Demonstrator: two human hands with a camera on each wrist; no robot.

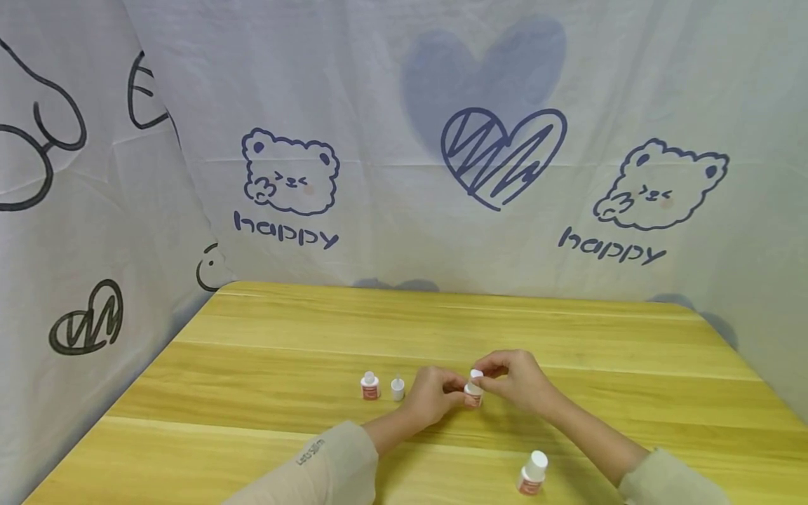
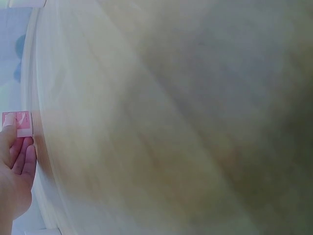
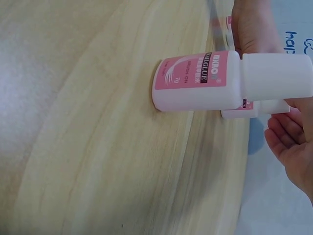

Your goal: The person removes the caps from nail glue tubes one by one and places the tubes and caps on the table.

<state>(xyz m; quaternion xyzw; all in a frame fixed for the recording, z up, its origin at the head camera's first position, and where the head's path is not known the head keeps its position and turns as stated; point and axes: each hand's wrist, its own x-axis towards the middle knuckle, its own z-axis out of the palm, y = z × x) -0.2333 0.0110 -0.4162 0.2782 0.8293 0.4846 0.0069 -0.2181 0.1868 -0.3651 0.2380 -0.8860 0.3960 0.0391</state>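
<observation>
- The held bottle (image 1: 472, 399), small and white with a pink label, stands upright on the wooden table (image 1: 284, 337).
- The left hand (image 1: 429, 398) grips the held bottle's body.
- The right hand (image 1: 519, 380) pinches the white top (image 1: 476, 376) of the held bottle between thumb and fingers.
- Left of the held bottle, past the left hand, stand a white cap (image 1: 397, 390), thin stem upward, and just beside it an uncapped bottle (image 1: 370, 388).
- Right of the held bottle and nearer the person stands a capped bottle (image 1: 533, 474), labelled "NAIL GLUE".
</observation>
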